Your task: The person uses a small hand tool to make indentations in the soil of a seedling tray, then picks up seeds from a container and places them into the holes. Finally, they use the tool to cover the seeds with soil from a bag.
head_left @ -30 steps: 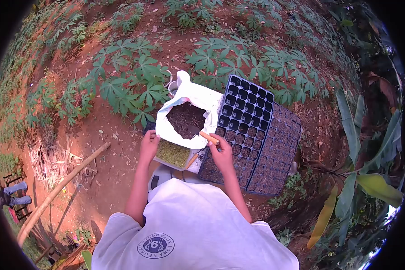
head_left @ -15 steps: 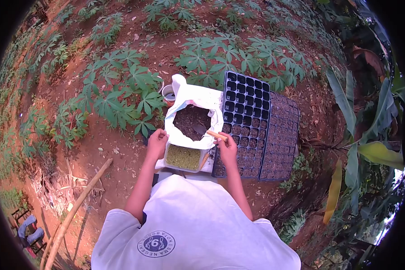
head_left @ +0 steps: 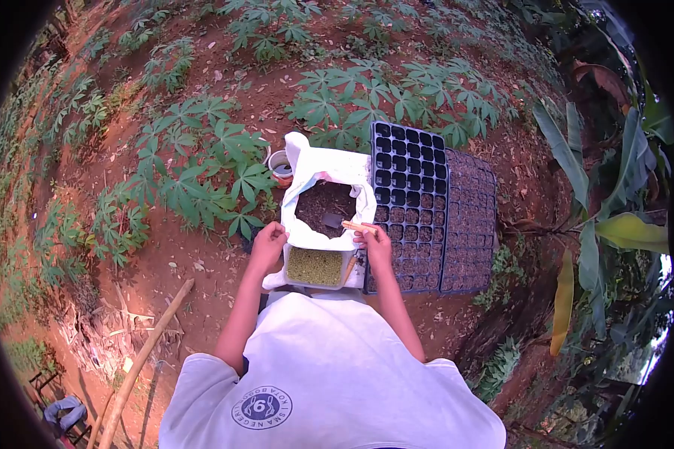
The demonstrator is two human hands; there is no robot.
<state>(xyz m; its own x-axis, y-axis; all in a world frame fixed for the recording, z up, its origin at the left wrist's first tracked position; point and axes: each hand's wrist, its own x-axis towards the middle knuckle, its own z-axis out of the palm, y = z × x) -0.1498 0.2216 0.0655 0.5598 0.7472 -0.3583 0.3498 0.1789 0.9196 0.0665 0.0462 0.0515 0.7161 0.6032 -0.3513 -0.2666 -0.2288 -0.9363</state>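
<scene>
A white sack (head_left: 335, 166) full of dark soil stands open on the red ground in front of me. My left hand (head_left: 269, 245) grips the sack's near left rim. My right hand (head_left: 374, 244) holds the wooden handle of a small trowel (head_left: 344, 224), whose blade dips into the soil. Below the sack sits a clear box of greenish seeds (head_left: 314, 266). A black seedling tray (head_left: 410, 202) lies right of the sack, its near cells filled with soil and its far cells empty. A second filled tray (head_left: 470, 224) lies beside it.
A small white cup (head_left: 281, 165) stands left of the sack. Cassava plants (head_left: 202, 172) grow ahead and to the left. A bamboo pole (head_left: 138, 359) lies at lower left. Banana leaves (head_left: 599, 224) hang at the right.
The view has shifted, so sack and trays sit lower and more central. My right hand drew back from the tray to the sack's edge, and the trowel now points into the soil.
</scene>
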